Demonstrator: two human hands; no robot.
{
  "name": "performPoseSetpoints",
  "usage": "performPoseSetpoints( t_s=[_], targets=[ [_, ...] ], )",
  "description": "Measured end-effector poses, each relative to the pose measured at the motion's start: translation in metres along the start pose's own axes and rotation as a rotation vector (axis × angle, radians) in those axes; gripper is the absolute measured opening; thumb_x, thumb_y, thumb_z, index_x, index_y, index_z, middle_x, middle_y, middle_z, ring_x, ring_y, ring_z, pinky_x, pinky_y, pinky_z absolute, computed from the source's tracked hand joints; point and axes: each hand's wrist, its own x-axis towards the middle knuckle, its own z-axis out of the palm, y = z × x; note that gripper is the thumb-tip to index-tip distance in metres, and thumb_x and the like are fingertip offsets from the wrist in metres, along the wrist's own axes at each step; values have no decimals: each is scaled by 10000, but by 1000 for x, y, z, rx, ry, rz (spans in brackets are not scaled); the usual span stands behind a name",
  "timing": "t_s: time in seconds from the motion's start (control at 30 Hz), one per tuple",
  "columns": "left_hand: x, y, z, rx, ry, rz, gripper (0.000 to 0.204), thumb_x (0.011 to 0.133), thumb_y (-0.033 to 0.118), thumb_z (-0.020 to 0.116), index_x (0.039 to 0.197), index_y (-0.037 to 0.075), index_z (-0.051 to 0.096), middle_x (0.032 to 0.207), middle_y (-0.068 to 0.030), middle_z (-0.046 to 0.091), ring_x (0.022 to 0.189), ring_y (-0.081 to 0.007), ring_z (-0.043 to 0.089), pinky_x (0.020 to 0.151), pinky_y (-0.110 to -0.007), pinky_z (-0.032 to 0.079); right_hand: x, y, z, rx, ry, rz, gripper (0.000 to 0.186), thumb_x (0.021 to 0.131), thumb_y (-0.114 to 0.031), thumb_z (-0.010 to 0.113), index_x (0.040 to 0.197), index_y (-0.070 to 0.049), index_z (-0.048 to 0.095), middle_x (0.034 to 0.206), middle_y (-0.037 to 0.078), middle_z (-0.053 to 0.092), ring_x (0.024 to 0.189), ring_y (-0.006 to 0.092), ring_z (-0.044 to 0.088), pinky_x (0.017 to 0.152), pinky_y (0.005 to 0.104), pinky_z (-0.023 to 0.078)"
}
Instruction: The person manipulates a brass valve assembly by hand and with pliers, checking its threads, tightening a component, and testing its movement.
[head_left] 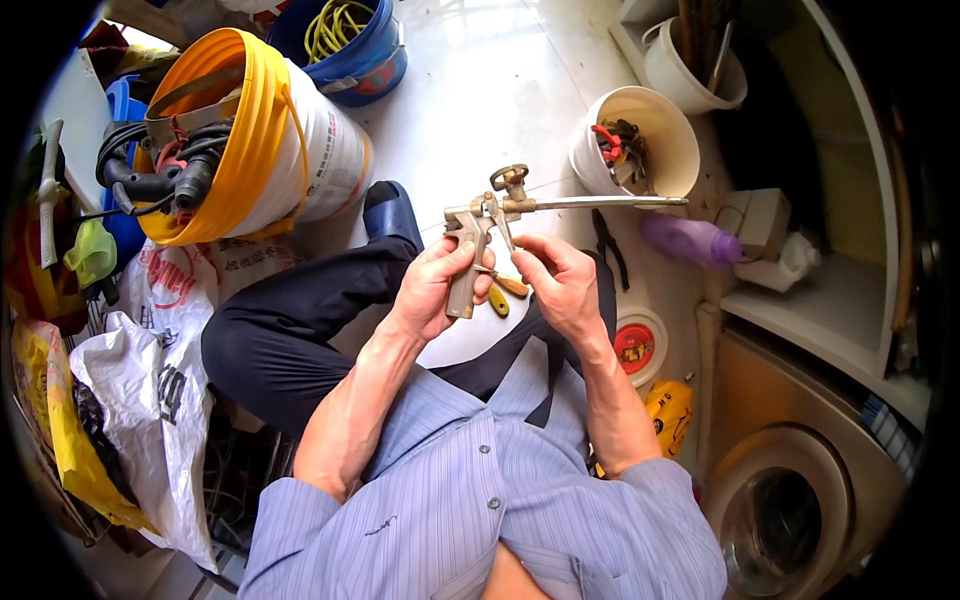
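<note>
My left hand grips the handle of a metal foam gun, held upright in front of me. Its long thin barrel points right, over a white bucket. A round brass fitting sits on top of the gun. My right hand pinches at the trigger area just behind the handle, fingers closed on a small part there. A yellow-handled tool lies on the floor beneath my hands, partly hidden by them. I sit on the floor with one knee bent to the left.
A white bucket of tools stands under the barrel tip. A purple bottle, black pliers and a round red-lidded tin lie to the right. A white bucket with a yellow hose rim, a blue bucket and plastic bags crowd the left.
</note>
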Motion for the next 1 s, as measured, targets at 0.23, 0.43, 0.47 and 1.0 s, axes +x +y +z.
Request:
performPoseSetpoints(
  t_s=[0.23, 0.43, 0.47, 1.0],
  targets=[
    [6, -3, -2, -51, 13, 1, 392, 1116, 375, 416, 1170, 22, 577, 962, -77, 663, 632, -158, 590, 524, -289, 492, 0, 3, 20, -56, 83, -252, 172, 908, -68, 747, 1058, 11, 718, 884, 118, 708, 752, 168, 690, 681, 291, 544],
    [6, -5, -1, -47, 50, -3, 368, 1119, 383, 400, 1143, 48, 548, 924, -90, 644, 590, -167, 583, 464, -294, 467, 1, -13, 6, -314, 122, -410, 192, 861, -54, 770, 1031, 11, 708, 879, 150, 691, 734, 264, 688, 659, 340, 544],
    [6, -5, -1, -18, 38, 2, 364, 1118, 383, 403, 1138, 50, 547, 920, -91, 645, 575, -166, 581, 452, -289, 467, 1, -15, 2, -365, 153, -473, 201, 848, -42, 769, 1032, 9, 707, 884, 152, 686, 735, 289, 683, 658, 357, 543],
    [-1, -1, 10, 249, -79, 120, 337, 1075, 338, 550, 1242, 46, 540, 943, -112, 659, 597, -174, 640, 520, -279, 529, 20, -64, -66, -1059, 44, -548, 356, 828, -344, 815, 1007, -60, 698, 789, 78, 629, 712, 282, 618, 662, 400, 492]
  ],
)
